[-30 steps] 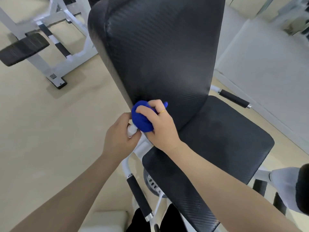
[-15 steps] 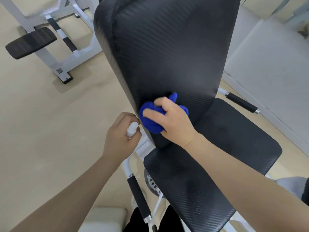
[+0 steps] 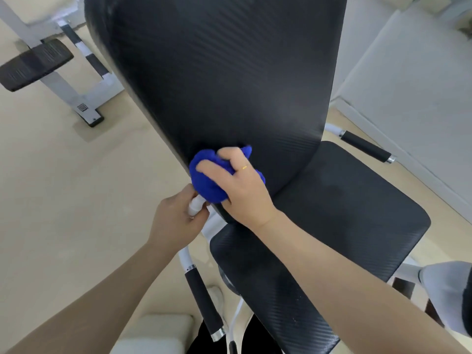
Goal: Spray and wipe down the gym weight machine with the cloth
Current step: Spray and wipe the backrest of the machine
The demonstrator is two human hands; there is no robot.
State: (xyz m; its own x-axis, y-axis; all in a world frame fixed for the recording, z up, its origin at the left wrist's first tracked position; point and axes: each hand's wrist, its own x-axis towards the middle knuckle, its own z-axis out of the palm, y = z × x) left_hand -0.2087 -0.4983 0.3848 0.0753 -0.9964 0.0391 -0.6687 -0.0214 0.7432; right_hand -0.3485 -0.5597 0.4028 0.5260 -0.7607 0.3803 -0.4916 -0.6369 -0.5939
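Since the right hand (image 3: pixel 240 190) grips the balled-up cloth (image 3: pixel 207 180) at the backrest (image 3: pixel 229 80) bottom, nearly all unwiped pad runs lengthwise above it, while the left hand (image 3: pixel 176 221) just beside it clutches a small spray bottle (image 3: pixel 195 205).

The cloth (image 3: pixel 208 178) was bright royal blue, bunched against the black backrest (image 3: pixel 224 80), whose vinyl carried a fine diagonal carbon-fibre weave. The seat pad (image 3: pixel 339 215) to the right wore the same black weave. The near handle (image 3: pixel 204 305) had a black grip with a chrome end on a white tube. The right hand (image 3: pixel 242 192) bore a thin gold ring (image 3: pixel 244 167). The floor (image 3: pixel 63 187) was pale beige. At far left, a white frame (image 3: pixel 69 95) held a black ribbed pad (image 3: pixel 33 63).
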